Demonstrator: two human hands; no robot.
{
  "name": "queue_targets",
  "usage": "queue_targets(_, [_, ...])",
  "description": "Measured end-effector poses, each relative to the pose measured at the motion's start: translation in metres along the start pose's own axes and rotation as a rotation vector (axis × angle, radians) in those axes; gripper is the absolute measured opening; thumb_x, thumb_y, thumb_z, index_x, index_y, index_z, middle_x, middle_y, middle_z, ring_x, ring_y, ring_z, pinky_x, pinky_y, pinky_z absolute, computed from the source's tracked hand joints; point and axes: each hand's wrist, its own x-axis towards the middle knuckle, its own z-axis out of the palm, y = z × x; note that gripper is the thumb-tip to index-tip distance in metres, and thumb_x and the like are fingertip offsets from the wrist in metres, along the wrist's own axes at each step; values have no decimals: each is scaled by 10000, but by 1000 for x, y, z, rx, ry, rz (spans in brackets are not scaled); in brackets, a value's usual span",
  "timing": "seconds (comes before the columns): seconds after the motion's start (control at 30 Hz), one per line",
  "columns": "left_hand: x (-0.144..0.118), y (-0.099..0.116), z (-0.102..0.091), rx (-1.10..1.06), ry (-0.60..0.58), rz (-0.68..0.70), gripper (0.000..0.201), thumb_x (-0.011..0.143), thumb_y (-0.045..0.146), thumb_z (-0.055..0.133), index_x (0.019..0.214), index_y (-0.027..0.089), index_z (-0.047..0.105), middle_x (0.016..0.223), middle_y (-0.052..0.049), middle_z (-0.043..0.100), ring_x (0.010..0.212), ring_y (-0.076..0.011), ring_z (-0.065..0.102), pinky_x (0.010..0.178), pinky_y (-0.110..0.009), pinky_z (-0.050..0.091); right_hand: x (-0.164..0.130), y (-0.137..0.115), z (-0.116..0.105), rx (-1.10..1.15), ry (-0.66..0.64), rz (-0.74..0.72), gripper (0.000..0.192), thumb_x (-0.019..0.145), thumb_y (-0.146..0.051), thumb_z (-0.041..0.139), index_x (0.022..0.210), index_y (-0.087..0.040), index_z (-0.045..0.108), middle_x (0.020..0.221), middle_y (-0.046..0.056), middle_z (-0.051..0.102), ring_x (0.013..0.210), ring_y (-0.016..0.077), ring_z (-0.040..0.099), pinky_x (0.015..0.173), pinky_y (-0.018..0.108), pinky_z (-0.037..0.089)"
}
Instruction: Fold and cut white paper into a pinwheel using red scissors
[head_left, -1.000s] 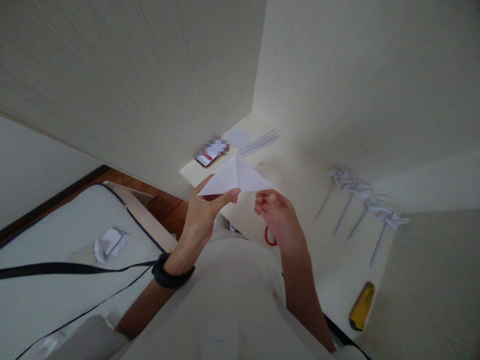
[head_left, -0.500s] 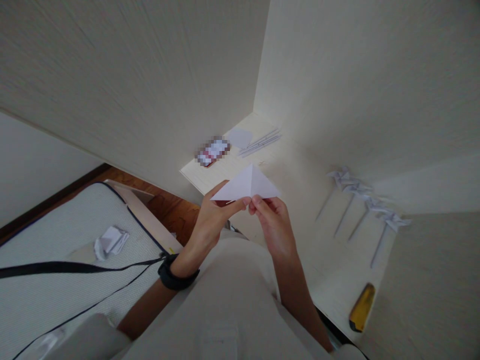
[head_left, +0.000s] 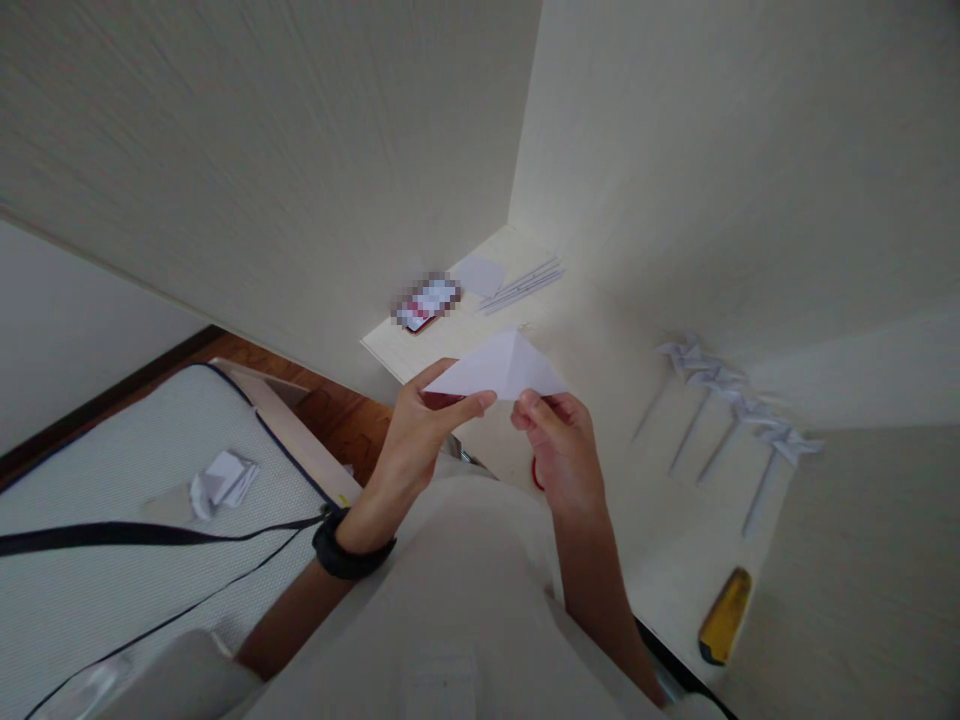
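Note:
A white sheet of paper (head_left: 499,368), folded into a triangle with a crease down its middle, is held up in front of me above the table. My left hand (head_left: 427,425) pinches its left part, thumb along the lower edge and fingers behind. The lower right edge is gripped between thumb and fingers of my right hand (head_left: 556,440). A bit of something red (head_left: 538,473) shows on the table beside my right hand, mostly hidden.
On the white table (head_left: 600,500) lie a phone (head_left: 427,303), a paper piece (head_left: 480,275), several thin sticks (head_left: 523,285), several paper pinwheels (head_left: 739,400) on sticks and a yellow-black tool (head_left: 724,616). Folded papers (head_left: 229,480) rest on the mattress (head_left: 112,460) at left. Walls enclose the table's back.
The folded paper has shifted slightly right. My right hand has moved a little right, away from my left thumb, and the red item beside it has come into sight.

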Motion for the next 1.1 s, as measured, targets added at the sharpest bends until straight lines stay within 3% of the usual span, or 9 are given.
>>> queue_targets(0.13, [11, 7, -17, -49, 88, 108, 187, 594, 176, 840, 722, 181, 703, 641, 49, 634, 561, -60, 537, 567, -162, 442, 6, -8, -12, 33, 88, -41, 285, 677, -378, 784, 558, -208, 588, 535, -45, 509, 549, 104, 435, 567, 278, 349])
queue_targets(0.27, [19, 15, -31, -79, 136, 164, 221, 610, 178, 822, 796, 202, 707, 614, 84, 587, 567, -37, 514, 607, -133, 441, 9, -15, -20, 63, 125, -58, 266, 642, -356, 811, 581, -211, 596, 561, -45, 516, 543, 96, 433, 556, 276, 355])
queue_targets(0.43, [13, 8, -20, -20, -38, 13, 441, 557, 141, 860, 971, 184, 713, 677, 31, 678, 634, -96, 612, 655, -200, 482, 7, -11, -10, 85, 100, -43, 293, 655, -370, 802, 561, -210, 575, 550, -48, 505, 549, 97, 438, 563, 275, 364])
queue_targets(0.53, [6, 2, -8, 6, -108, -58, 454, 574, 171, 861, 999, 195, 703, 813, -9, 730, 727, -146, 669, 701, -242, 502, 3, -6, -1, 77, 64, -17, 294, 648, -363, 802, 554, -206, 572, 540, -51, 504, 546, 101, 430, 558, 277, 352])
queue_targets(0.63, [2, 1, -1, 24, -124, -60, 399, 602, 195, 853, 969, 196, 696, 875, -9, 734, 761, -150, 666, 711, -237, 496, -2, -2, 5, 57, 36, 9, 286, 681, -343, 779, 546, -199, 573, 526, -52, 503, 553, 103, 429, 572, 281, 340])
queue_targets(1.1, [8, 2, -6, -2, -115, -24, 322, 632, 146, 828, 883, 212, 636, 703, 55, 681, 617, -93, 598, 607, -186, 440, 0, -4, 6, 12, 20, 33, 279, 662, -347, 758, 531, -197, 563, 524, -52, 481, 552, 105, 407, 572, 281, 323])
